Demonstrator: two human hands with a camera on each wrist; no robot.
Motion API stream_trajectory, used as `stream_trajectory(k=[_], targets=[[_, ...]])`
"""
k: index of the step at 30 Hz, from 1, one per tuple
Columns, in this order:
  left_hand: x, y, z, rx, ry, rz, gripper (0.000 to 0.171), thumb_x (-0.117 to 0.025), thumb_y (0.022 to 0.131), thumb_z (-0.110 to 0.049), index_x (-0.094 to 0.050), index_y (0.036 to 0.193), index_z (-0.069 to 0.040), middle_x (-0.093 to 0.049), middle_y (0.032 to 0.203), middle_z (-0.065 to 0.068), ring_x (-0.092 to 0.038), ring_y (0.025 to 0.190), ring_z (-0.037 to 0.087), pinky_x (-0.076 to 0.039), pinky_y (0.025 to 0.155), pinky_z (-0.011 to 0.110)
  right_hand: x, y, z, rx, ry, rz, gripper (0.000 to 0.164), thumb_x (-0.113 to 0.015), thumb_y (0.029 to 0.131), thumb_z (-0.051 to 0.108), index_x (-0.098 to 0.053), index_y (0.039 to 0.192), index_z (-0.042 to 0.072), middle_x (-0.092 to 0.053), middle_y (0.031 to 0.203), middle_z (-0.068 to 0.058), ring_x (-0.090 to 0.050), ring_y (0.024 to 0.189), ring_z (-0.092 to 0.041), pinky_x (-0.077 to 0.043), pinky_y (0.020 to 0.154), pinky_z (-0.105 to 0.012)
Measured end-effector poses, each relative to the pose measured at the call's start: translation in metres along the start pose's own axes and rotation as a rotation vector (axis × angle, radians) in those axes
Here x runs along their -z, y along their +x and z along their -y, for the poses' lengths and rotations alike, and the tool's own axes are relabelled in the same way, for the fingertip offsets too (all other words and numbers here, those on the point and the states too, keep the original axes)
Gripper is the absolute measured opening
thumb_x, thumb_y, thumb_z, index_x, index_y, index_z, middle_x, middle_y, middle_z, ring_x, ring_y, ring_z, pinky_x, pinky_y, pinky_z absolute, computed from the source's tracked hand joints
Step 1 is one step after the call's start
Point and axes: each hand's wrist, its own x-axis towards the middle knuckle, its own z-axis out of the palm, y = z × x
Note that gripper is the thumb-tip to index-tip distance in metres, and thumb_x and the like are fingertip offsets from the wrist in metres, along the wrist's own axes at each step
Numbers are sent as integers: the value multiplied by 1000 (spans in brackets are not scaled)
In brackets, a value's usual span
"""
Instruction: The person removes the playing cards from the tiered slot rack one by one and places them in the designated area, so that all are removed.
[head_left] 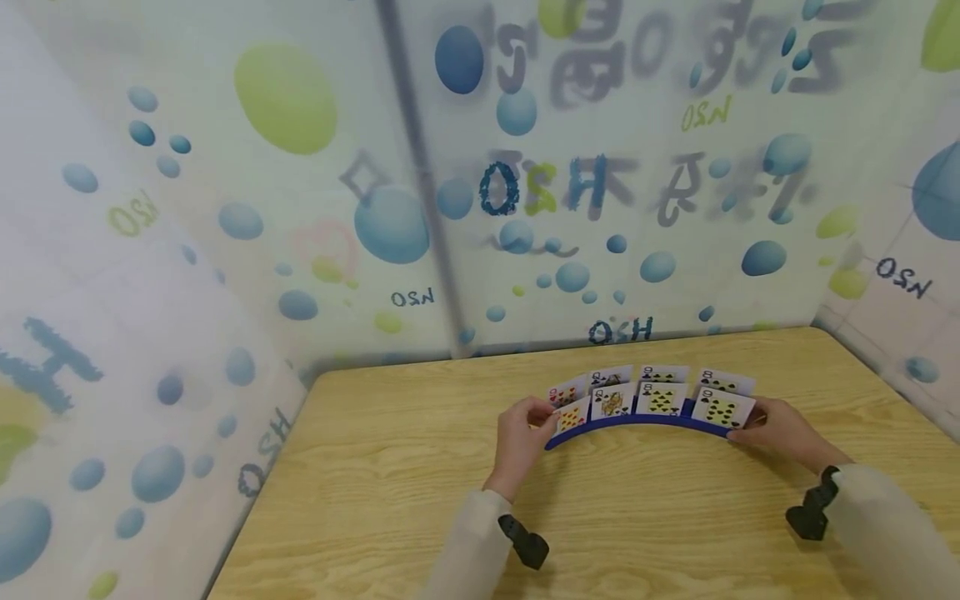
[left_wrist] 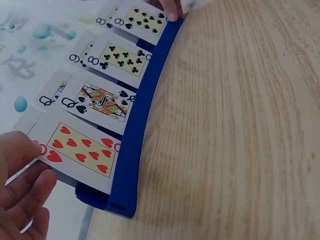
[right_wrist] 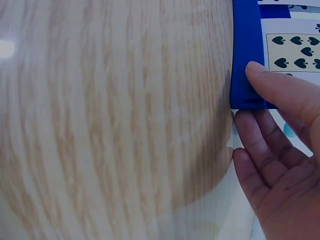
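Note:
A curved blue card holder (head_left: 637, 419) stands on the table, with playing cards upright in two rows. At its left end my left hand (head_left: 519, 435) pinches the corner of a hearts card (left_wrist: 82, 150) between thumb and fingers. Beside that card stand a queen of spades (left_wrist: 100, 102), an eight of clubs (left_wrist: 120, 59) and a spades card (head_left: 722, 409). My right hand (head_left: 780, 429) grips the holder's right end, its thumb (right_wrist: 280, 87) on the blue front rim and its other fingers around the end. The back-row cards (head_left: 663, 372) are partly hidden by the front ones.
The wooden table (head_left: 390, 492) reaches to a patterned curtain (head_left: 337, 208) at the back and left. Dark straps with small black blocks sit on both wrists, over light sleeves (head_left: 468, 546).

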Motion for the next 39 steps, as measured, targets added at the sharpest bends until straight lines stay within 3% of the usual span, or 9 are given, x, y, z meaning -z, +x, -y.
stream_trajectory(k=[9,16,24,39], targets=[[7,-1,1,19,14,14,5,-68,82,-11,-66,83,-7,-62,77,-4,-55,67,5,-47,61,20,-3,-1,-3,0,1,-21,58,-76,74,19,-49,108,-21,-62,86,-17,-58,79,-27,-47,65,-36],[20,-2,1,-28,27,4,4,-66,84,-12,-67,84,-7,-64,77,-3,-56,68,8,-47,60,22,-4,1,-4,-12,7,-16,59,-75,75,19,-48,110,-21,-61,88,-19,-58,81,-28,-47,66,-37],[37,-3,6,-6,40,15,4,-65,86,-15,-67,86,-11,-64,80,-4,-57,71,8,-48,62,23,-2,0,-2,-29,15,3,61,-75,76,19,-46,112,-21,-61,91,-21,-57,83,-29,-46,68,-39],[89,8,20,-54,113,12,5,-66,85,-12,-67,87,-8,-65,80,-1,-59,69,10,-49,65,27,0,2,-4,-44,14,23,65,-75,75,22,-44,113,-21,-60,90,-20,-57,83,-28,-46,68,-38]])
